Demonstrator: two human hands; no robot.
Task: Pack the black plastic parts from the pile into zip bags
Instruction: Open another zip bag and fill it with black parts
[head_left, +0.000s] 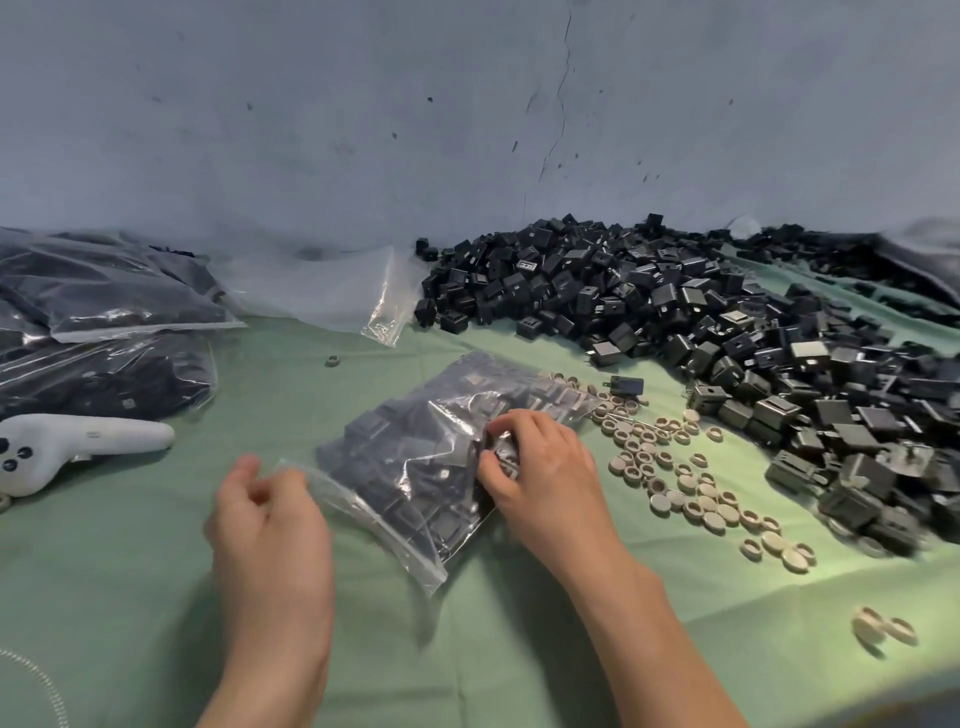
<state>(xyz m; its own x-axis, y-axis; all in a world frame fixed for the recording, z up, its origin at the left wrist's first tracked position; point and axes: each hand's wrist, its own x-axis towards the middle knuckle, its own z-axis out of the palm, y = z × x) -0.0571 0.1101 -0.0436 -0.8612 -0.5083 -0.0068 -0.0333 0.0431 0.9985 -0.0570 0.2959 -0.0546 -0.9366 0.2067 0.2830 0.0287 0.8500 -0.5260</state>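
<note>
Seemingly the step in hand is closing a filled bag, so the big pile of black plastic parts (675, 312), heaped far right on the green cloth (156, 597) against the wall, can wait.

To seal well, I would first settle the load toward the bag's far end so no part sits under the zip track, squeeze out the air, then pinch one corner of the track and run along it to the other. A part caught in the track would likely leave a gap.

At far left lie filled bags (104, 291), stacked and dark with the same parts. Between them and the pile, empty clear bags (322, 291) slump at the foot of the wall.

In the near centre the zip bag (415, 467) lies flat on the cloth, packed full of black parts, its zip edge on the near-left side. Whether that edge is already pressed closed is not clear.

My right hand (540, 467) rests on the bag's right side, fingers and thumb curled and pinching the film over the parts. My left hand (270, 525) is at the zip edge's left corner with fingers curled, but it is blurred, and I cannot tell whether it holds the plastic.

A white controller (78, 441) lies at near left. Small beige rings (691, 493) are scattered right of the bag, loose on the cloth.
</note>
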